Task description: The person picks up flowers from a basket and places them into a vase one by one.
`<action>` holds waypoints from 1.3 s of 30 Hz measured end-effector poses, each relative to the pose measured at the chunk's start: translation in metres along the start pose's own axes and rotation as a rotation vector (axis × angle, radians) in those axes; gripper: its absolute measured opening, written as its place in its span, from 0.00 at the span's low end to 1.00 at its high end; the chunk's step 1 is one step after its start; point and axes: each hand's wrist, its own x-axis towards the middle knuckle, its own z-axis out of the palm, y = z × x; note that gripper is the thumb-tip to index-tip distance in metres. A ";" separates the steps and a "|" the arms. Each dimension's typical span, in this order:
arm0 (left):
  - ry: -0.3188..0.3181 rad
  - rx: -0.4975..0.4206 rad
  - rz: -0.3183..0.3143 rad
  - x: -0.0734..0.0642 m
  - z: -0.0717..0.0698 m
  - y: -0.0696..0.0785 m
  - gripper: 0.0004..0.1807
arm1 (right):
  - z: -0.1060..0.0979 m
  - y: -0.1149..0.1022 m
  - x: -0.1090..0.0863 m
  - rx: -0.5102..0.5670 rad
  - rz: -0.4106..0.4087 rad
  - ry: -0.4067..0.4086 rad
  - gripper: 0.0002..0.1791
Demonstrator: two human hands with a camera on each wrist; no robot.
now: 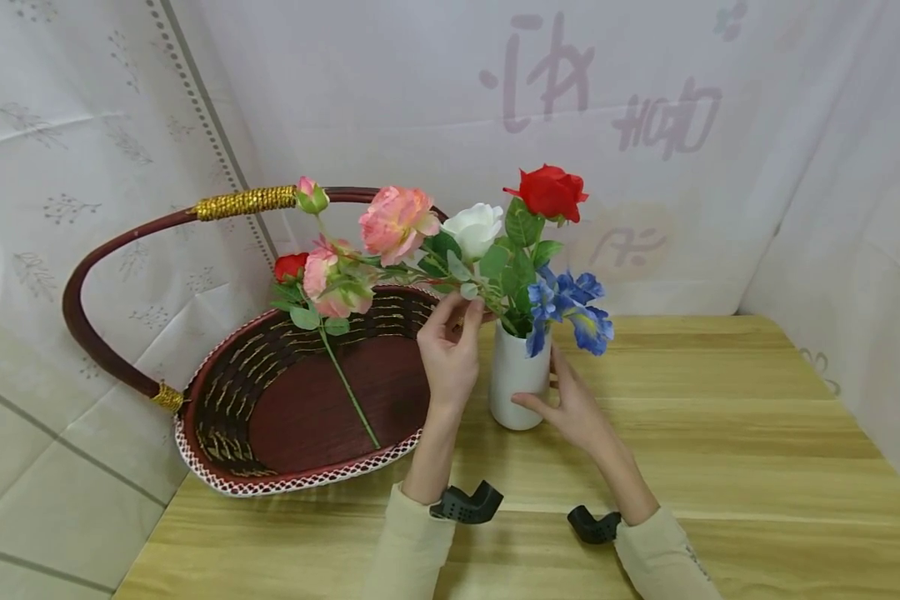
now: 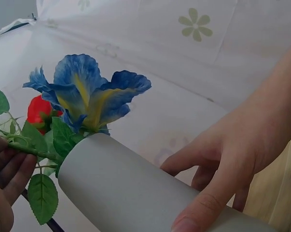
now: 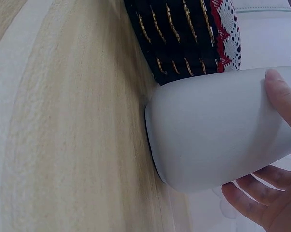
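A white vase [image 1: 512, 383] stands on the table, holding a red rose [image 1: 552, 193], a white rose [image 1: 474, 230] and a blue iris [image 1: 570, 304]. From its mouth a spray of pink flowers [image 1: 397, 223] leans left over the basket. My left hand [image 1: 450, 358] pinches a green stem [image 2: 27, 150] just outside the vase rim, apparently that of the pink spray. Lower down, my right hand [image 1: 573, 408] grips the vase from the right, thumb on the near side. The right wrist view shows the vase base [image 3: 159, 140] at the tabletop.
Left of the vase sits a dark woven basket [image 1: 228, 477] with white-and-red lace trim and a tall arched handle [image 1: 82, 300]. A red rose on a long stem [image 1: 348, 387] lies inside it. The wooden table [image 1: 742, 450] extends right; printed cloth [image 1: 390, 92] hangs behind.
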 end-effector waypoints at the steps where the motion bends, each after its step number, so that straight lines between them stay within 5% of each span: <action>1: 0.004 0.009 0.009 0.000 0.000 0.000 0.10 | 0.000 0.001 0.000 0.002 -0.007 -0.001 0.56; 19: -0.053 0.050 -0.051 0.006 -0.002 -0.005 0.11 | 0.002 0.002 0.002 -0.004 -0.011 0.010 0.57; 31: 0.022 -0.111 -0.134 0.008 -0.004 -0.005 0.10 | 0.001 0.001 0.000 0.017 0.005 0.006 0.56; 39: 0.030 -0.102 -0.149 0.005 -0.005 -0.002 0.09 | 0.001 0.002 0.001 0.011 0.000 0.001 0.57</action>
